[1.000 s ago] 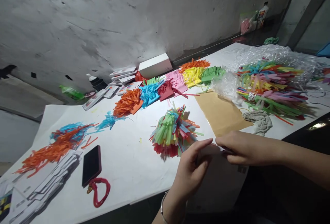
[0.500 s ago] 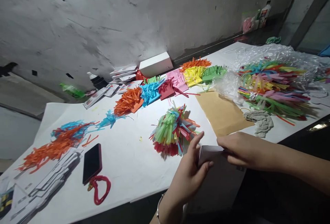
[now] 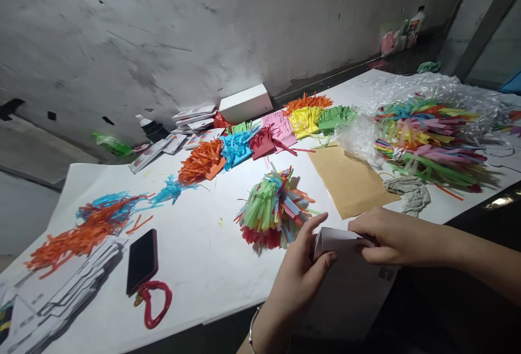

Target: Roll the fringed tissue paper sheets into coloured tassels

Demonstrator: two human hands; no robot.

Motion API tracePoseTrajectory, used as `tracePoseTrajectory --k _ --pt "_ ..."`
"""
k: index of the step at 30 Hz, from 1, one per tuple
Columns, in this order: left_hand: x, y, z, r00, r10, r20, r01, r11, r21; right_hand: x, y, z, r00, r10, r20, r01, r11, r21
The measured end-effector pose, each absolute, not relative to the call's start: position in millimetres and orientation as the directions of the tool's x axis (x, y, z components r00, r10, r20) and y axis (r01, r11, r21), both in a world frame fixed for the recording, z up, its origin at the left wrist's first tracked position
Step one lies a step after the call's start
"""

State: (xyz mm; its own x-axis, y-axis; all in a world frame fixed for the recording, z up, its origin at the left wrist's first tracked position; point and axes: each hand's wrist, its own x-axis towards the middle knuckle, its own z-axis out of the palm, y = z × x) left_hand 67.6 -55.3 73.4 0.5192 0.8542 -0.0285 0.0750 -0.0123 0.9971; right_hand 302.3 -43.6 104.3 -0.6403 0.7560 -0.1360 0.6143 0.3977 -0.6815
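Observation:
In the head view a white sheet of paper with a small dark printed square hangs at the table's front edge, its upper edge folded over. My left hand grips its upper left corner between thumb and fingers, with the index finger stretched upward. At the upper right, my right hand pinches the same edge, its fingertips partly hidden by the paper. The lower part of the sheet lies in shadow. Just beyond my left hand rests a multicoloured paper-strip pom-pom.
A brown envelope lies beyond my right hand, near a crumpled grey cloth. Fringed paper bundles line the back, with tassels and clear plastic at right. A phone and stacked papers lie left.
My right hand has shifted slightly right along the paper's upper edge. More of the folded edge and the dark printed square now shows. My left hand keeps its hold.

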Motion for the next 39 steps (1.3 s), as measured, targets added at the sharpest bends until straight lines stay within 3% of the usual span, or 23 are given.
tracePoseTrajectory --k 19,27,34,39 --pt "69.4 -57.9 68.9 0.547 0.834 -0.074 -0.001 0.089 0.996 305.2 -45.3 102.3 -0.655 0.738 -0.161 0.661 0.457 -0.595" --pt "68.8 -55.1 69.1 0.57 0.819 -0.068 0.024 0.066 0.997 308.2 -43.9 101.2 -0.672 0.728 -0.135 0.621 0.456 -0.637" --pt "68.1 -55.6 69.8 0.552 0.832 -0.056 0.109 -0.005 0.994 306.6 -48.9 101.4 -0.643 0.753 -0.14 0.676 0.472 -0.566" --pt "71.0 -56.0 72.6 0.566 0.824 0.0 0.202 -0.139 0.969 304.6 -49.6 96.8 -0.653 0.745 -0.138 0.663 0.473 -0.58"
